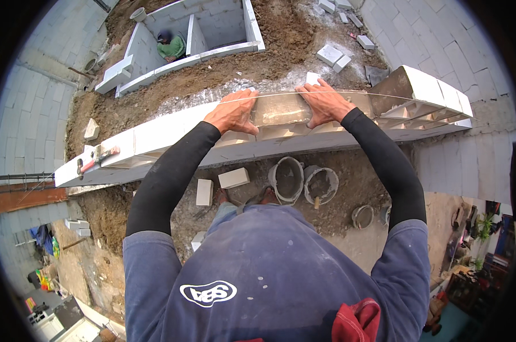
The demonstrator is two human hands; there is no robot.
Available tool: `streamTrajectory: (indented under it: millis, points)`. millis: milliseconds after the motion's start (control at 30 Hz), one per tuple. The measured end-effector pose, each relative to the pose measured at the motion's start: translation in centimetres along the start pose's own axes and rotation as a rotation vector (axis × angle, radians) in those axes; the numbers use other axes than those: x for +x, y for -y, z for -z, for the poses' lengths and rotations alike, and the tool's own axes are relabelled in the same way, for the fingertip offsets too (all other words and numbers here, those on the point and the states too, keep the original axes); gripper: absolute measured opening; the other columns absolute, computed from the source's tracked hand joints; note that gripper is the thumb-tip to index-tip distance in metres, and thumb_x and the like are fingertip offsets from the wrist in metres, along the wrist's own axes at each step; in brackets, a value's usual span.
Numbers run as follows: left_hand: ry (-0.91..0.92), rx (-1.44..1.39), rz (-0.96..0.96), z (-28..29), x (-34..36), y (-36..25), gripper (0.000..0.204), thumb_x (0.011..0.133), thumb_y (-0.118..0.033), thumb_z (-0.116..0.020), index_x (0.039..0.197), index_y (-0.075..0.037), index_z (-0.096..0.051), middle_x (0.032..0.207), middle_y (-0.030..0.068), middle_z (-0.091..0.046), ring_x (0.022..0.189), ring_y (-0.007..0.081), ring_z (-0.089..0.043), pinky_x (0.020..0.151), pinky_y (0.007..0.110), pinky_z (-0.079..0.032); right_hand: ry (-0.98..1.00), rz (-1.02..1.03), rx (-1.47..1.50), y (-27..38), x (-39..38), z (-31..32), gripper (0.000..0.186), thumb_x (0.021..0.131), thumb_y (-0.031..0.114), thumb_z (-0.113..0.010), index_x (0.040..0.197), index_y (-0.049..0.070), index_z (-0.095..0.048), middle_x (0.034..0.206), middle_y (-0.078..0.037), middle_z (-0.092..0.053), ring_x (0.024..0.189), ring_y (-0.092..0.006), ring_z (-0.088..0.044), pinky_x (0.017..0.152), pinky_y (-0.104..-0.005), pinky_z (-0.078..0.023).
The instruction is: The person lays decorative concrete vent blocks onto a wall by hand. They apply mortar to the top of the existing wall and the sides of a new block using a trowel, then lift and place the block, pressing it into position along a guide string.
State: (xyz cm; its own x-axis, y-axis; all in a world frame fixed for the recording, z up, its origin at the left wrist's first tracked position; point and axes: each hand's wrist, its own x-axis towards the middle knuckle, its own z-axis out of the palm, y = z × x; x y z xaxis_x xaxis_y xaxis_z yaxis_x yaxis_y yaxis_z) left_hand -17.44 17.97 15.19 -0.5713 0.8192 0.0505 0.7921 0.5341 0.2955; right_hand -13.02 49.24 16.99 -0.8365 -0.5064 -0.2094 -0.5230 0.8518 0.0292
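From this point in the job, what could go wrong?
1. The left hand and right hand are close to the stretched string; either might knock it.
2. The red-handled hammer lies near the edge of the wall and could fall if bumped.
3. Loose white blocks and a bucket sit beside the feet, a possible trip.

Between the left hand (234, 113) and right hand (326, 105) there is open room, crossed by a taut string (280, 93); raised blocks (424, 86) obstruct the wall (161, 128) rightward, a red-handled tool (88, 166) its left end
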Motion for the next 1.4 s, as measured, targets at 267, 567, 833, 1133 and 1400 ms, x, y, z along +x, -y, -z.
streamTrajectory:
  millis: [267, 567, 833, 1133, 1400]
  points:
    - [0.083, 0.003, 0.001, 1.2, 0.7, -0.1, 0.086, 0.059, -0.045, -0.084, 0.124, 0.003, -0.052, 0.105, 0.0217, -0.060, 0.103, 0.0404, -0.061, 0.089, 0.048, -0.049, -0.020, 0.104, 0.116, -0.3, 0.5, 1.2, 0.097, 0.053, 0.039, -0.084, 0.132, -0.005, -0.050, 0.115, -0.019, -0.060, 0.109, -0.0361, -0.061, 0.100, -0.0431, -0.046]
    - [0.027, -0.019, 0.039, 0.5, 0.5, -0.4, 0.086, 0.058, -0.042, -0.083, 0.125, 0.001, -0.052, 0.103, 0.0190, -0.059, 0.098, 0.0383, -0.060, 0.086, 0.047, -0.049, 0.019, 0.156, 0.149, -1.2, 1.1, 1.2, 0.086, 0.052, 0.035, -0.084, 0.119, -0.006, -0.050, 0.105, -0.020, -0.060, 0.093, -0.0402, -0.064, 0.081, -0.0456, -0.054]
    - [0.001, -0.012, 0.055, 0.2, -0.2, -0.2, 0.096, 0.058, -0.043, -0.087, 0.134, 0.004, -0.051, 0.109, 0.0201, -0.060, 0.102, 0.0386, -0.061, 0.089, 0.046, -0.050, 0.042, 0.178, 0.144, -1.3, 1.7, 1.2, 0.084, 0.050, 0.037, -0.084, 0.114, -0.005, -0.050, 0.103, -0.019, -0.059, 0.087, -0.0391, -0.064, 0.078, -0.0445, -0.054]
    - [0.036, -0.056, 0.092, -0.1, 0.3, -1.0, 0.098, 0.058, -0.037, -0.085, 0.141, 0.001, -0.048, 0.114, 0.0198, -0.060, 0.111, 0.0381, -0.060, 0.097, 0.045, -0.049, -0.105, 0.051, -0.174, -1.3, -2.1, 0.8, 0.144, 0.051, 0.065, -0.092, 0.163, 0.011, -0.020, 0.144, -0.022, -0.053, 0.131, -0.0422, -0.052, 0.112, -0.0582, -0.038]
    - [0.081, 0.010, 0.140, 0.2, 1.5, -3.0, 0.129, 0.058, -0.057, -0.090, 0.154, 0.009, -0.032, 0.149, 0.0311, -0.044, 0.139, 0.0457, -0.043, 0.117, 0.054, -0.034, -0.707, -0.574, 0.883, 9.1, -13.7, -3.5, 0.080, 0.091, 0.048, -0.074, 0.151, 0.004, -0.043, 0.143, -0.027, -0.050, 0.132, -0.0426, -0.051, 0.111, -0.0497, -0.041]
